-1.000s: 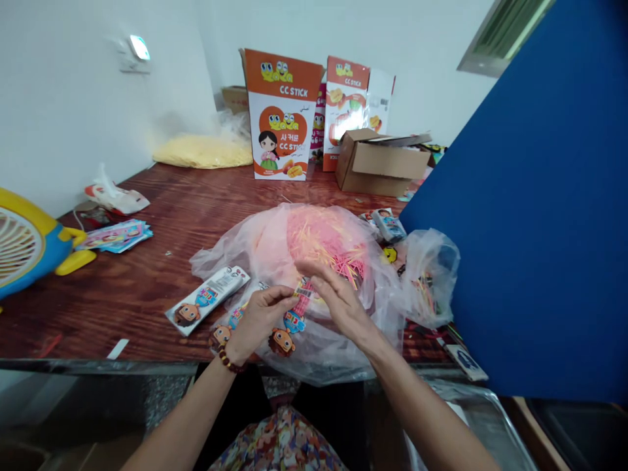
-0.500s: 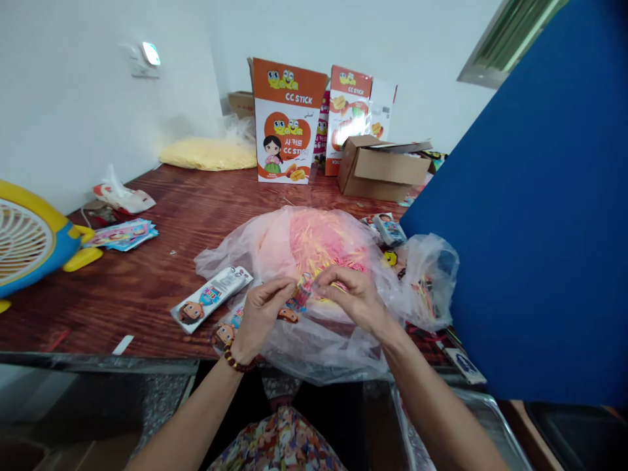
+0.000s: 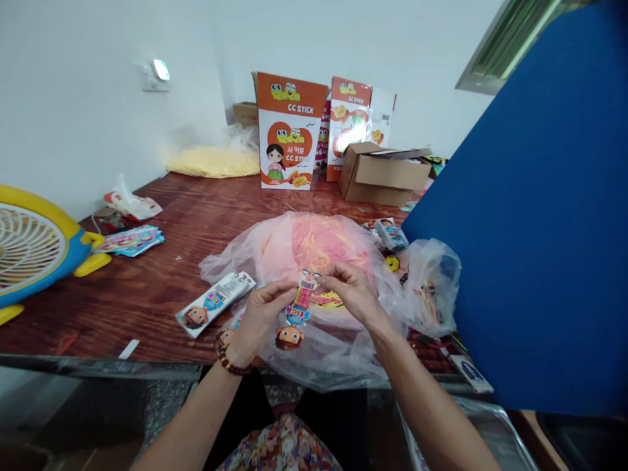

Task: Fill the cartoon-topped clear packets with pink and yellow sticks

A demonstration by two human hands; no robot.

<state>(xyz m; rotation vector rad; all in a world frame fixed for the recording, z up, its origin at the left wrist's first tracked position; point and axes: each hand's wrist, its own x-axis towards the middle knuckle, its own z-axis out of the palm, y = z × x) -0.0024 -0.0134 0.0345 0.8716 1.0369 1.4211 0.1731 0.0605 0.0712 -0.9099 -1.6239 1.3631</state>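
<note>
Between my hands hangs a small printed packet (image 3: 297, 316) with a cartoon face, a barcode and pink and yellow sticks showing through. My left hand (image 3: 262, 320) pinches its left edge; a beaded bracelet circles that wrist. At the packet's upper end, my right hand (image 3: 350, 292) has thumb and fingertips pressed together on its right side. Behind them lies a clear plastic bag (image 3: 265, 242) holding a heap of pink and yellow sticks (image 3: 326, 242). Left of my left hand rests a stack of flat packets (image 3: 216, 302), and another packet (image 3: 227, 337) is partly hidden behind that hand.
A fan (image 3: 34, 242) stands at the left, near a tissue pack (image 3: 132, 201) and printed sachets (image 3: 131, 240). Cartons (image 3: 286, 131) and an opened brown box (image 3: 385, 176) stand at the back. A blue panel (image 3: 530, 229) blocks the right, beside a small plastic bag (image 3: 434, 288).
The packet, crumpled and mostly covered by my fingers before, now hangs flatter with its face and barcode showing. Both hands stay close together, and the view has tilted slightly.
</note>
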